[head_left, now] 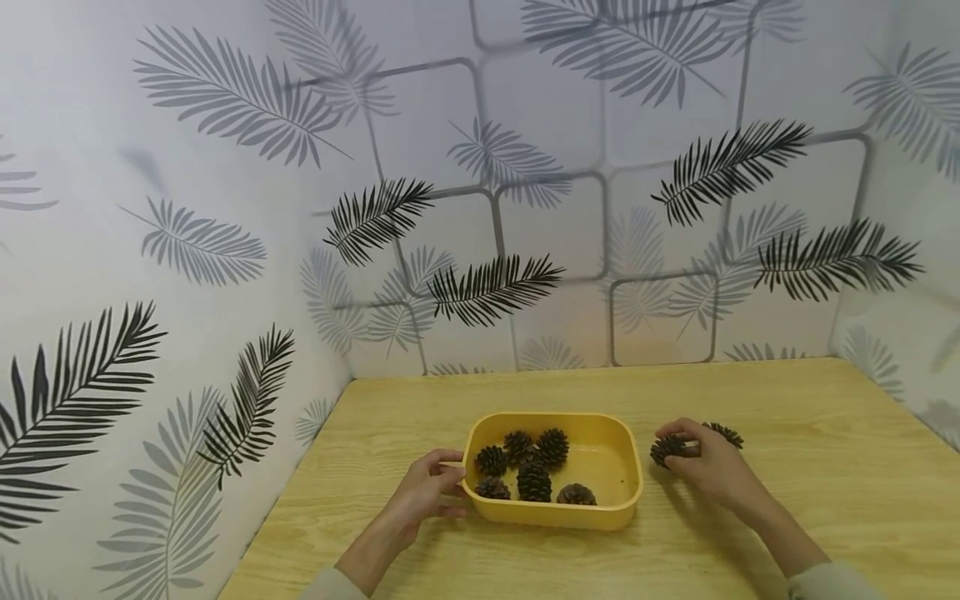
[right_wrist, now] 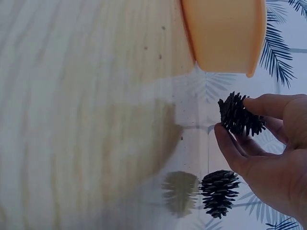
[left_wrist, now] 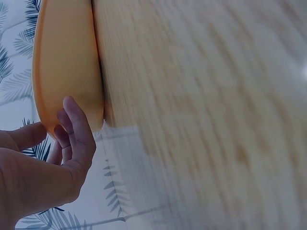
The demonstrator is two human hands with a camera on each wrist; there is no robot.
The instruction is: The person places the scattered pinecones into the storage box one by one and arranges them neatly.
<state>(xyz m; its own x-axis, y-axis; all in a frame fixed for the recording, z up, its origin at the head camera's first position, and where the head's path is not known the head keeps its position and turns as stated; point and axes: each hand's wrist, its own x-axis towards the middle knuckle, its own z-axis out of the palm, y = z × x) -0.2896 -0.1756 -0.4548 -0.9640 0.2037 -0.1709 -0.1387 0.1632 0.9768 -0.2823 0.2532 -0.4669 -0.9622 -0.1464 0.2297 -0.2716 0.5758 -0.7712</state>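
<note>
A pine cone (right_wrist: 237, 115) is pinched between the thumb and fingers of my right hand (head_left: 708, 467), held above the table to the right of a yellow plastic container (head_left: 555, 515). A second pine cone (right_wrist: 219, 193) sits on the table beyond that hand, partly hidden by it in the head view. My left hand (head_left: 427, 496) touches the container's left end from outside, thumb near the rim and fingers relaxed along the wall. Inside the container lie several pine cones (head_left: 534, 480), mostly toward its left and front; its right part shows bare floor.
The light wood-grain table (head_left: 390, 417) carries everything. A wall (head_left: 540, 325) with a dark and grey leaf print rises behind the table and along its sides. Small dark crumbs (right_wrist: 160, 56) dot the table near the container.
</note>
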